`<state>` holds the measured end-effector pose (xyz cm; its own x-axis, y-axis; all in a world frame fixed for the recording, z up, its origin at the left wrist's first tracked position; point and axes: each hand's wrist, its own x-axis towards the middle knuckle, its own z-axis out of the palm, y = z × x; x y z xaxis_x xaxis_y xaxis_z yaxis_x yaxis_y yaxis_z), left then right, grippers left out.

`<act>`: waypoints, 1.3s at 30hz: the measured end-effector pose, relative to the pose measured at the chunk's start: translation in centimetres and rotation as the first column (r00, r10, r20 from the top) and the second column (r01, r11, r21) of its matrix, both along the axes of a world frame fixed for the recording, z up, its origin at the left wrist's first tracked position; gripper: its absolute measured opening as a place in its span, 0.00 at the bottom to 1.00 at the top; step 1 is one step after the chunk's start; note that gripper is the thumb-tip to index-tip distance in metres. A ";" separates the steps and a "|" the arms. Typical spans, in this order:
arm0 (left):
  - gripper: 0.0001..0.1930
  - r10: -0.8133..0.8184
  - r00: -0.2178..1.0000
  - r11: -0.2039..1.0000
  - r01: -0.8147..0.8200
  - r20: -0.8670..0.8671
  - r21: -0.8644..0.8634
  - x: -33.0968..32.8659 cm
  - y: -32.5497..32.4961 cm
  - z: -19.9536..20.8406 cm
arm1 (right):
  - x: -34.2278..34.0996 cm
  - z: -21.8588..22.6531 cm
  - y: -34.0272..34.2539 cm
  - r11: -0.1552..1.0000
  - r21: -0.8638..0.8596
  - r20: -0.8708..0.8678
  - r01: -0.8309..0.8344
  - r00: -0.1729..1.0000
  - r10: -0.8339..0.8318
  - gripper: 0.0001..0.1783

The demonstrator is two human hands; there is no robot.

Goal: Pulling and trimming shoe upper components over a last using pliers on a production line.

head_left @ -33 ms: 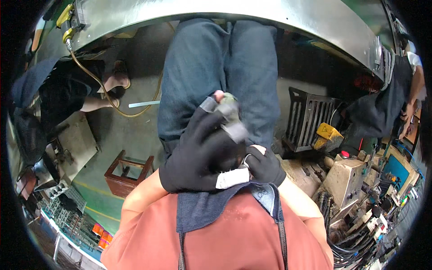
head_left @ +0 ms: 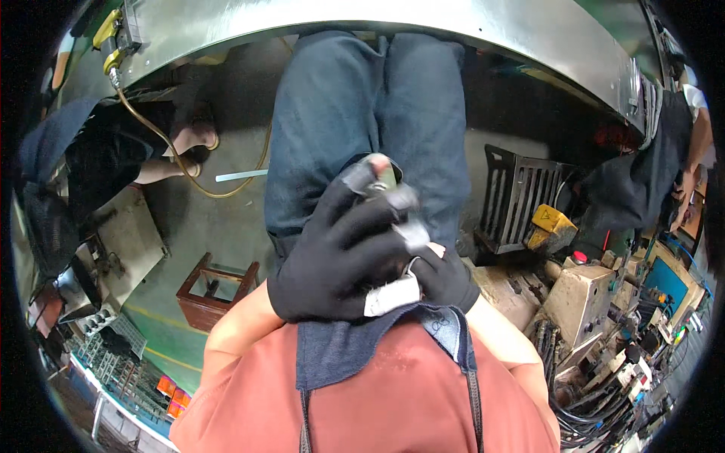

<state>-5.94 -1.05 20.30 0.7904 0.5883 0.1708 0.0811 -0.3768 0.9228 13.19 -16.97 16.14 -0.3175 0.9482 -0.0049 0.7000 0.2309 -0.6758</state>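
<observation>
Both my hands wear black gloves and meet over my lap, close to my belly. My left hand (head_left: 332, 249) is bent, its fingers curved round something mostly hidden; a greenish bit (head_left: 387, 180) shows between the blurred fingertips. Grey wrapping covers those fingertips, and one bare tip pokes out. Tucked against it, my right hand (head_left: 447, 281) has its fingers curled in, with what they hold hidden. A white strip of material (head_left: 393, 296) shows at the heel of my left hand, next to the right fingers. Below lies the dark blue denim flap (head_left: 340, 351) of my apron.
A metal worktable (head_left: 377, 13) spans the far side, with a yellow air tool (head_left: 110, 41) and hose at left. A wooden stool (head_left: 215, 293) stands left. On the right are a slatted crate (head_left: 513, 198), a yellow pedal (head_left: 550, 226) and machinery (head_left: 581, 302). Other people are at both sides.
The left fingers have shifted and spread slightly, and their tips have moved a little to the right. The greenish bit shows differently between them. My right hand has hardly moved.
</observation>
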 end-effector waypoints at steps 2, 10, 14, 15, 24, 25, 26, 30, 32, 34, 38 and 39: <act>0.18 -0.051 0.997 0.976 0.038 0.055 0.213 1.0 2.0 -0.3 | -0.4 0.5 1.4 0.998 -0.027 0.030 0.053 0.998 -0.052 0.20; 0.15 0.069 0.994 0.998 -0.068 0.082 -0.016 5.2 8.2 -3.1 | -2.2 0.3 4.5 0.701 -0.683 -0.505 0.205 0.560 -0.657 0.23; 0.10 0.103 0.994 0.973 -0.092 0.038 -0.211 6.2 8.3 -3.4 | -3.3 -0.7 5.9 0.671 -0.620 -0.257 0.407 0.702 -0.664 0.21; 0.09 0.119 0.993 0.953 -0.109 0.020 -0.283 6.2 8.3 -3.4 | -3.3 -0.7 6.4 0.687 -0.597 -0.254 0.415 0.714 -0.652 0.20; 0.07 0.229 0.971 0.948 -0.209 0.061 -0.238 5.7 8.1 -3.7 | -1.9 1.5 8.0 0.803 -0.400 -0.284 0.442 0.773 -0.568 0.12; 0.07 0.242 0.969 0.942 -0.223 0.048 -0.251 5.9 8.1 -3.8 | -2.4 1.0 8.0 0.815 -0.268 -0.306 0.514 0.757 -0.578 0.11; 0.07 0.253 0.966 0.951 -0.239 0.053 -0.194 6.2 8.1 -3.9 | -3.0 0.2 8.0 0.837 -0.176 -0.300 0.518 0.782 -0.547 0.11; 0.13 0.224 0.972 0.975 -0.222 0.076 -0.023 6.4 7.3 -3.4 | -3.8 -3.1 6.1 0.772 -0.343 -0.324 0.535 0.704 -0.631 0.09; 0.16 0.191 0.972 0.981 -0.183 0.136 -0.068 5.4 6.3 -2.8 | -2.6 -4.0 3.8 0.879 -0.271 -0.229 0.393 0.860 -0.455 0.13; 0.37 0.176 0.969 0.962 -0.133 0.171 -0.239 3.9 4.2 -2.3 | -1.7 -4.6 1.4 0.930 -0.217 -0.230 0.296 0.910 -0.343 0.15; 0.61 0.121 0.986 0.944 -0.079 0.114 -0.319 1.0 1.1 -2.8 | -0.4 -5.3 -1.8 0.979 -0.161 -0.209 0.124 0.965 -0.157 0.20; 0.65 0.101 0.988 0.939 -0.056 0.117 -0.340 0.7 0.6 -3.1 | -0.2 -5.4 -2.2 0.986 -0.137 -0.215 0.094 0.969 -0.122 0.22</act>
<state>-5.25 -0.42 17.22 0.7235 0.6884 0.0518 -0.0323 -0.0412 0.9986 13.00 -19.16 10.78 -0.2198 0.9733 -0.0665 0.5454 0.0661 -0.8356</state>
